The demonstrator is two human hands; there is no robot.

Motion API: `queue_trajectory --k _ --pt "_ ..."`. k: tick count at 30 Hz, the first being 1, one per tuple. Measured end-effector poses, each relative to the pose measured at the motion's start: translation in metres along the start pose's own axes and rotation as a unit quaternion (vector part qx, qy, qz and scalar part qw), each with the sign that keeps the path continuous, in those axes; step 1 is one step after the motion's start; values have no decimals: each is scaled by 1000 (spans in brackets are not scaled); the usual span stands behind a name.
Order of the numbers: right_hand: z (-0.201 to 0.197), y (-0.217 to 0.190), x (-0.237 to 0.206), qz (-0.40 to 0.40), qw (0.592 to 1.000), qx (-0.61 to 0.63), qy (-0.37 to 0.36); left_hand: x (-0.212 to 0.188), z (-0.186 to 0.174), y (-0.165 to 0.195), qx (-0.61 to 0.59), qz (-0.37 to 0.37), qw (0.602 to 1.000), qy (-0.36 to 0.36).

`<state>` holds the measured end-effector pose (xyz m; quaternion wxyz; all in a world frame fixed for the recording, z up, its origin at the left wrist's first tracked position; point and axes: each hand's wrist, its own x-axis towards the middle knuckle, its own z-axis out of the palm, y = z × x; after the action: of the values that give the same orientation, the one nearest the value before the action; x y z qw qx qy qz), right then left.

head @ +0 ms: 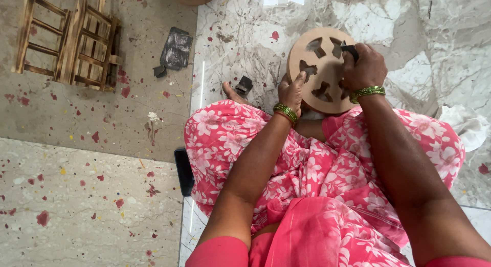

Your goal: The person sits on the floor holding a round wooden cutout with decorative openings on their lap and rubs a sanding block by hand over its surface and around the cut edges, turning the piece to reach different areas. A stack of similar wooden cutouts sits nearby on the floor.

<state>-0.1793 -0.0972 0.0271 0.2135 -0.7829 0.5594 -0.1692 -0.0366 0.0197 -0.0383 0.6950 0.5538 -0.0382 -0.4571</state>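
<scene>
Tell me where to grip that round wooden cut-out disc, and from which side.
Grip the round wooden disc at its solid outer rim, coming from the lower-left edge nearest the knee, where the left hand already steadies it. The cut-outs leave only thin bridges inside, and the right hand with its dark piece occupies the right side.

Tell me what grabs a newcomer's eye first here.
The round wooden disc with cut-out shapes, top centre, gripped by the left hand while the right hand presses a small dark piece against it. Then the pink flowered cloth below, and the wooden racks top left.
</scene>
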Motion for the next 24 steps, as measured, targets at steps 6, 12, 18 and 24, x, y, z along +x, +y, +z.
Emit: queue_trajectory --k 6,12,18,24 --pt "1 8 9 -15 998 -63 23 -6 2 9 102 -50 993 -28" --pt "3 7 7 -44 999 -19 -9 -11 4 8 69 -101 991 -59" --pt "7 3 3 -101 994 -2 41 -11 6 -2 253 56 964 -52" --pt "0 13 12 -27 998 34 44 -12 5 -1 289 67 948 -118"
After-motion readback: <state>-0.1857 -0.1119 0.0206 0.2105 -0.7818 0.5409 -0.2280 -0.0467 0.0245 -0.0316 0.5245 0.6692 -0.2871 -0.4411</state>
